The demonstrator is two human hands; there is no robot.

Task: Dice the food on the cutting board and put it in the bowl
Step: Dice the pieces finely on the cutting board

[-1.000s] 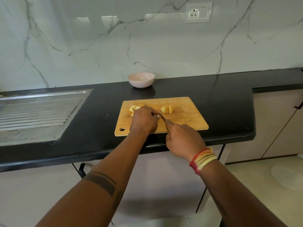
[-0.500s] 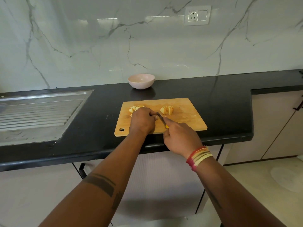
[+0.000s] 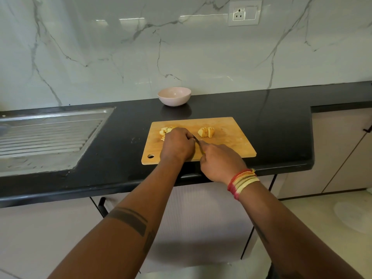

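My left hand point(image 3: 177, 146) and my right hand point(image 3: 220, 161) sit close together on the near part of the cutting board point(image 3: 237, 143), with the knife point(image 3: 198, 142) between them, so nothing more fits there. The right side of the board is bare wood, and past the little stack of sliced food point(image 3: 207, 132) a dark strip of counter point(image 3: 271, 121) lies open all the way to the bowl point(image 3: 174, 96) by the wall. On the left, the ridged metal drainboard point(image 3: 46, 137) sits well apart from the board, with flat counter between them.
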